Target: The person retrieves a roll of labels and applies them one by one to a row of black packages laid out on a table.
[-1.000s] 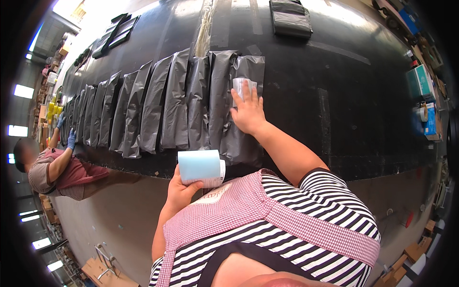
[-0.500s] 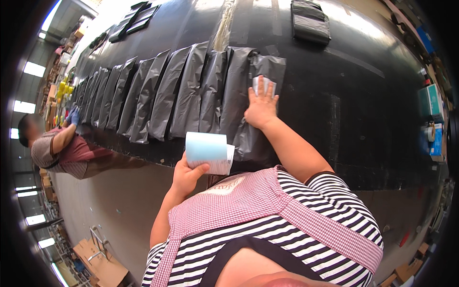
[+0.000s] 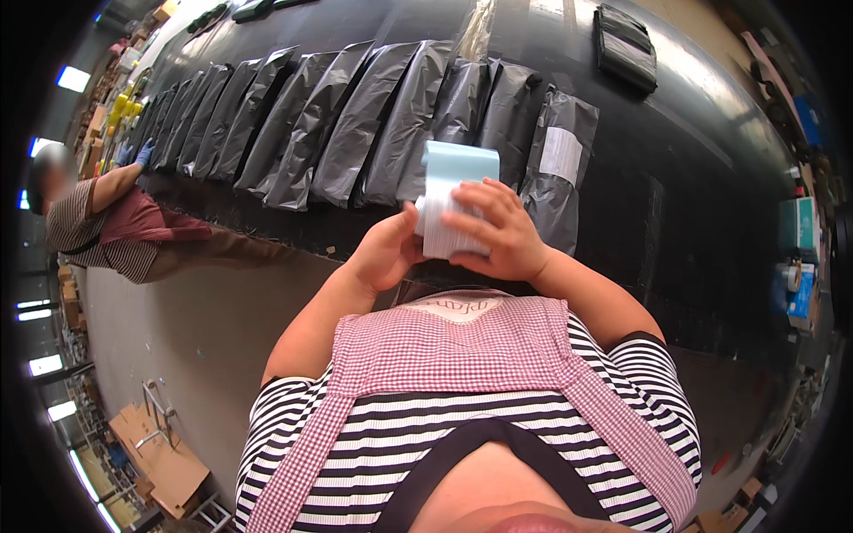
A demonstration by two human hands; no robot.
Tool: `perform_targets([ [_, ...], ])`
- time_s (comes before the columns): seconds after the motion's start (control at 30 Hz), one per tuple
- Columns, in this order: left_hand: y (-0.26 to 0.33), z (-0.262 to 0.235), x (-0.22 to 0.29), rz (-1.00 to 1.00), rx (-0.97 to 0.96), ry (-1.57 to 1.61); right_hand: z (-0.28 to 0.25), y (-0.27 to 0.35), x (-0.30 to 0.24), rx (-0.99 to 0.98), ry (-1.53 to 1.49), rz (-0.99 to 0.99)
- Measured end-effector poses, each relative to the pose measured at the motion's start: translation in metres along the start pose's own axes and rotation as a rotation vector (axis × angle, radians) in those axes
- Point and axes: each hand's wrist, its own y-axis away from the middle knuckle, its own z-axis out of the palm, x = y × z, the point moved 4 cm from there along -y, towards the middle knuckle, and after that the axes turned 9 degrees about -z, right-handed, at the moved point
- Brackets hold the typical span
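Note:
My left hand (image 3: pixel 387 250) is closed round the left side of a roll of white labels (image 3: pixel 444 222) with pale blue backing (image 3: pixel 462 163), held upright in front of my chest. My right hand (image 3: pixel 511 233) lies against the roll's right side and face, fingers bent over the white labels; they are slightly blurred. Just beyond it, at the right end of a row, rests a grey plastic mailing bag (image 3: pixel 551 209) with a white label (image 3: pixel 562 155) stuck across its upper half. More filled grey bags (image 3: pixel 391 124) overlap leftward along the black table (image 3: pixel 711 195).
A folded stack of dark bags (image 3: pixel 626 49) lies at the far right of the table. Boxes and a tape roll (image 3: pixel 791 278) stand by the right edge. On the left, a co-worker in blue gloves (image 3: pixel 145 153) is at the row's far end. Flattened cardboard (image 3: pixel 160 453) sits on the floor.
My right hand has left the end bag, where the white label now shows uncovered, and come back to the label roll. My left hand has raised the roll and moved it right.

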Motion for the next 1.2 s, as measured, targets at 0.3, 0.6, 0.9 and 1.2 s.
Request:
perform_targets([
  [0.3,-0.008,-0.015,0.020,0.213,0.133,-0.537,0.025,-0.007,0.017,0.439,-0.340,0.527],
  [0.6,0.000,0.008,0.044,0.620,0.012,-0.779,0.004,-0.018,-0.011,0.335,-0.053,0.457],
  [0.9,-0.008,0.025,0.051,0.689,0.173,-1.063,-0.005,-0.013,0.017,0.349,-0.147,0.513],
  [1.2,-0.048,0.011,0.045,0.340,-0.006,-1.117,-0.136,0.027,0.153,0.558,-0.860,1.100],
])
